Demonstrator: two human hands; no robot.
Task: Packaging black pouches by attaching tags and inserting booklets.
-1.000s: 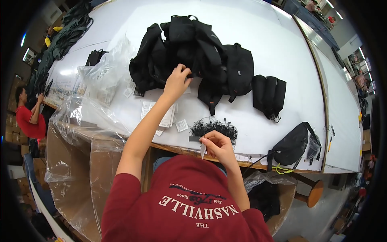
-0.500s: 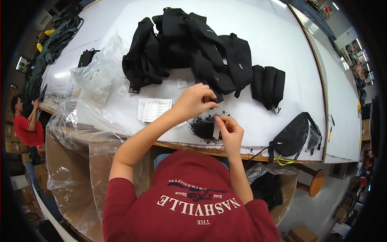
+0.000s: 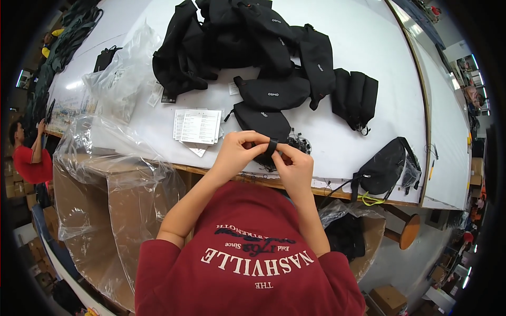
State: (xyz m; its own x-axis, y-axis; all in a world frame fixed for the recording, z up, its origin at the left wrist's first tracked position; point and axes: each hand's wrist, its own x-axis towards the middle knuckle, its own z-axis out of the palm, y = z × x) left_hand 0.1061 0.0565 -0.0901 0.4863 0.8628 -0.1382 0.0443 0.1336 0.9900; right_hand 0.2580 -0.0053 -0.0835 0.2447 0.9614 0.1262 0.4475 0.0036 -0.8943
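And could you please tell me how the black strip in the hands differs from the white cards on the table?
The black strip is dark, while the white cards are pale with dark printing. The strip is narrow; the cards are much broader. The strip is held by the left hand and right hand, whereas the cards lie overlapping on the table.

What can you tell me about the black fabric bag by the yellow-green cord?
The black fabric bag looks soft and rounded, with a black strap along its right side. It lies slanted near the front edge of the white tabletop, clear of the right hand. The yellow-green cord sits at its lower edge; crumpled clear plastic lies by its strap.
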